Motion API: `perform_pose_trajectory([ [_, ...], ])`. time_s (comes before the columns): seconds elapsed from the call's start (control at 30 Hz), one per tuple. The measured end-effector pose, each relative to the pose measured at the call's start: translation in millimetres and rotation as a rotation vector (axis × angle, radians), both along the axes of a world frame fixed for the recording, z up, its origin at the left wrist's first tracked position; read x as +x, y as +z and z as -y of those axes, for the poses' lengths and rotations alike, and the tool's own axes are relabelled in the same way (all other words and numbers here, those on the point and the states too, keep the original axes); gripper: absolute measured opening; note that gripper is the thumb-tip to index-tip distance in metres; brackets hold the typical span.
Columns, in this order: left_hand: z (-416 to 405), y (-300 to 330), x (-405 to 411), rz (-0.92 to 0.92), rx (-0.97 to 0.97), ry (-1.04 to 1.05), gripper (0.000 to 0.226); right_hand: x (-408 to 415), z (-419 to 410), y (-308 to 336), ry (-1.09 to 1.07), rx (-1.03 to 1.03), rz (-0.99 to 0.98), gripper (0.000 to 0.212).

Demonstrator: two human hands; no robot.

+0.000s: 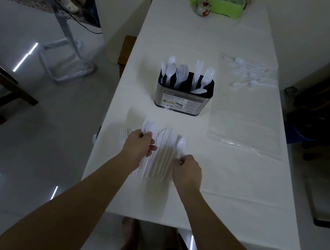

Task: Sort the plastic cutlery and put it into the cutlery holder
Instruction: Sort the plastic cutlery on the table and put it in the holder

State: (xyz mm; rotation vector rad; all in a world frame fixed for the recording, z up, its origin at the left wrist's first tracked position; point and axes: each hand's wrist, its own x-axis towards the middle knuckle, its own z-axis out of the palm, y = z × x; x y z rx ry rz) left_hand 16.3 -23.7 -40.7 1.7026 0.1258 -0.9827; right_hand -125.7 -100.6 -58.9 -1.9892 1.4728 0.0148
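While both hands work at the near end of the long white-covered table (224, 193), the sorting is plainly only part done. The left hand (140, 146) has its fingers curled round a small bunch of white plastic spoons (147, 127), their bowls fanning out beyond the knuckles, probably so that like pieces can go in together. The right hand (187, 171) pinches the handle of a single white plastic spoon (182, 144), bowl pointing away, apparently about to add it to that bunch. Between and under the hands lies a spread of loose white plastic cutlery (161, 155), handles toward the person; a few white plastic forks (123, 133) lie just left of the left hand. In this dim light I cannot tell each piece in the spread apart.

Further up the table stands the oval brushed-steel cutlery holder with black inner compartments (183, 100). It already holds spoons on its left, knives in the middle and forks on its right, all upright with handles down, and one piece lies across its right end. Its label reads "Kosso"; the smaller print is too fine to read.

To the right, a clear plastic bag (245, 132) lies flat, with more white plastic cutlery (248, 71) heaped at its far end, still unsorted.
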Motion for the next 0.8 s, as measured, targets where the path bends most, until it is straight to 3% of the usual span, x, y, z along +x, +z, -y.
perform_pose_trajectory([
  [0.13,-8,2,4,-0.019,-0.004,0.009,0.015,-4,5,-18,-0.02,0.043,-0.161,0.025],
  [0.23,-12,2,5,-0.018,-0.011,0.012,0.015,1,8,-19,-0.01,0.065,-0.173,0.021],
  [0.8,-14,3,1,-0.088,-0.074,0.036,0.013,-5,9,-10,-0.158,0.227,-0.01,0.024],
])
